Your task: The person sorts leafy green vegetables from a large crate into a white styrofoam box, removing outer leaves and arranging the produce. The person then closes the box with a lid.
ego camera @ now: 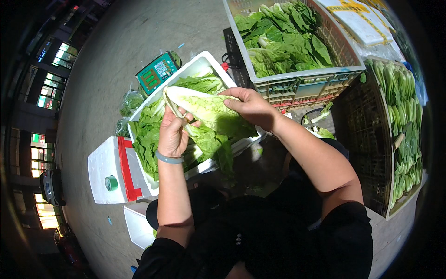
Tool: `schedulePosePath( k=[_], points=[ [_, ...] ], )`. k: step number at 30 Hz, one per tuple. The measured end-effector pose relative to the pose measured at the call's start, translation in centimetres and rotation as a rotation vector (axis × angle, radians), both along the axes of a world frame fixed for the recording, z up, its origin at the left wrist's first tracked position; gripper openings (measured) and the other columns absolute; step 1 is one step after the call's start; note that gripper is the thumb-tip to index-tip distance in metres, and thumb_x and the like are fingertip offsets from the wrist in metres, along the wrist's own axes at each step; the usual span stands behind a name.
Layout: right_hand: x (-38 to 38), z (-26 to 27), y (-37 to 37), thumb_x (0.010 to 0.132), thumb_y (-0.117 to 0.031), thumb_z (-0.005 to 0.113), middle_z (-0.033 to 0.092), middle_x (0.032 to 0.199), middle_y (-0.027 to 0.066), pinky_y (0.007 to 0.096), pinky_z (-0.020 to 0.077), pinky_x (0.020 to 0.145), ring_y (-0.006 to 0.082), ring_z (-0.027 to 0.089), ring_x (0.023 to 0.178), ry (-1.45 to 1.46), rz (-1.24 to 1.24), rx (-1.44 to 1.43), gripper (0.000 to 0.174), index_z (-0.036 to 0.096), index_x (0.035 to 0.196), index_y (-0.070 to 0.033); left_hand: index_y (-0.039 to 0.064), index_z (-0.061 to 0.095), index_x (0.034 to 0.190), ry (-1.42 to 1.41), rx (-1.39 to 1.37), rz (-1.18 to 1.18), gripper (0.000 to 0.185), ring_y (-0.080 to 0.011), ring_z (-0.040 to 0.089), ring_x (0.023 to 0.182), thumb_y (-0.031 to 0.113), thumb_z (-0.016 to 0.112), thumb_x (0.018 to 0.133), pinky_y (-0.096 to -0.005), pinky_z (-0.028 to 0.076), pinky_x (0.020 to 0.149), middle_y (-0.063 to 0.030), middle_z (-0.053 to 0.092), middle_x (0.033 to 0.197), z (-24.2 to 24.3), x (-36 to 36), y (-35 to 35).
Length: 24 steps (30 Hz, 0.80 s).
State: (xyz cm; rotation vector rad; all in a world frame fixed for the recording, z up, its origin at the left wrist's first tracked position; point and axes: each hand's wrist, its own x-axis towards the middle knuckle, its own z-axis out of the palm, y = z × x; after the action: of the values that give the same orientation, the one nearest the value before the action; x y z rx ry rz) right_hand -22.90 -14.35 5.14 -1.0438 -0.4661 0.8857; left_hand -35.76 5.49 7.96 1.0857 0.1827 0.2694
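A long head of leafy cabbage (pixel 205 108) is held level in front of me, its pale stem end to the left. My left hand (pixel 174 132), with a grey-green bangle (pixel 169 159) at the wrist, pinches an outer leaf (pixel 209 141) that hangs away from the head. Around the leafy right end, my right hand (pixel 252 106) grips the head from above, thumb over the leaves. Beneath both hands is a white foam box (pixel 217 66) with more leafy heads (pixel 148 129) in it.
A plastic crate (pixel 306 75) of leafy greens stands ahead on the right. Bundled greens (pixel 404 115) fill another crate (pixel 371 146), with a handled tool (pixel 399 139) on top. A digital scale (pixel 158 71) is beyond the foam box. Left is a closed foam box (pixel 104 171) bearing green tape (pixel 111 183).
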Motion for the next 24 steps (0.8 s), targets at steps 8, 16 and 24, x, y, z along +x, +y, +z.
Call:
schedulePosePath(
  k=[8, 16, 24],
  points=[
    [1.2, -0.5, 0.1, 0.096, -0.017, 0.060, 0.067, 0.095, 0.0056, 0.0270, 0.0484, 0.081, 0.0116, 0.059, 0.087, -0.085, -0.093, -0.191, 0.021, 0.066, 0.108, -0.001, 0.007, 0.043, 0.136, 0.234, -0.016, -0.029, 0.053, -0.0206, 0.066, 0.087, -0.007, 0.042, 0.085, -0.0378, 0.063, 0.067, -0.0065, 0.061, 0.107, 1.0, -0.1, -0.2],
    [0.7, -0.1, -0.1, 0.090, -0.020, 0.063, 0.067, 0.092, 0.0143, 0.0369, 0.0491, 0.080, 0.0269, 0.062, 0.086, -0.657, -0.233, -0.423, 0.024, 0.065, 0.105, -0.001, 0.006, 0.054, 0.123, 0.213, 0.106, 0.179, 0.032, -0.0165, 0.064, 0.098, 0.004, 0.060, 0.092, -0.0293, 0.054, 0.079, -0.0060, 0.065, 0.111, -1.3, 0.6, -0.2],
    [-1.7, 1.6, -0.2, 0.092, -0.029, 0.058, 0.061, 0.081, 0.0179, 0.0414, 0.0472, 0.074, 0.0343, 0.060, 0.081, -0.779, -0.073, -0.252, 0.028, 0.061, 0.099, -0.001, 0.005, 0.049, 0.119, 0.323, 0.258, 0.371, 0.037, -0.0147, 0.064, 0.076, 0.007, 0.068, 0.088, -0.0271, 0.052, 0.062, -0.0075, 0.066, 0.096, -1.2, 0.9, -0.8]
  ],
)
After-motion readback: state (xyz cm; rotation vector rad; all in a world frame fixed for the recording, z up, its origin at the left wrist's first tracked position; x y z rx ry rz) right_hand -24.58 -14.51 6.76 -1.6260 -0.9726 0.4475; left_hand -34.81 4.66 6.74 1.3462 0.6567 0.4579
